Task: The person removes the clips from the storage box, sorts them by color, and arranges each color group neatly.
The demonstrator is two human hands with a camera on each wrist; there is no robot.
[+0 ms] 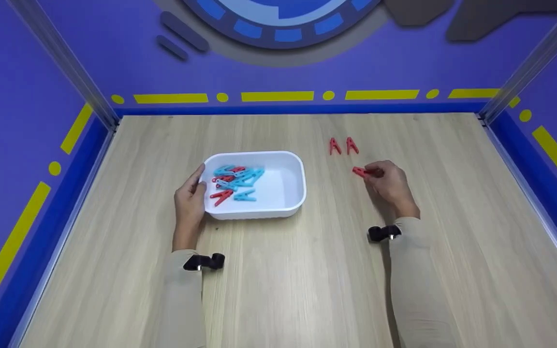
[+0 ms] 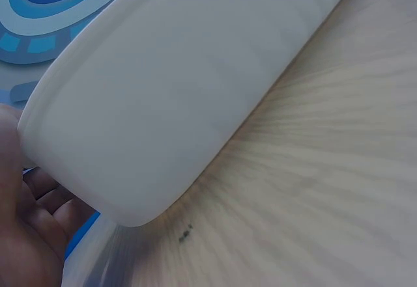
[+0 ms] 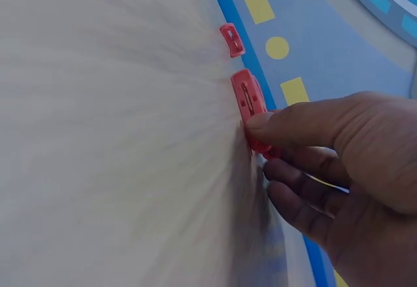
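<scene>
My left hand (image 1: pixel 190 200) grips the left end of a white plastic tray (image 1: pixel 281 188), thumb at the rim. In the left wrist view, its curled fingers (image 2: pixel 55 202) show by the tray's end wall. Blue clothespins (image 1: pixel 245 195) and red clothespins (image 1: pixel 222 196) lie heaped in the tray's left half. To the right, my right hand (image 1: pixel 392 186) pinches one red clothespin (image 3: pixel 247 95) between thumb and fingers, just over the table. Beyond it two red clothespins (image 1: pixel 334 146) lie side by side on the table, apart from the tray.
The light wood table (image 1: pixel 278 290) runs back to a blue wall (image 1: pixel 278 79) with yellow marks. Side panels with metal posts (image 1: pixel 73 63) close off left and right. A small dark spot (image 2: pixel 186 233) marks the tabletop near the tray.
</scene>
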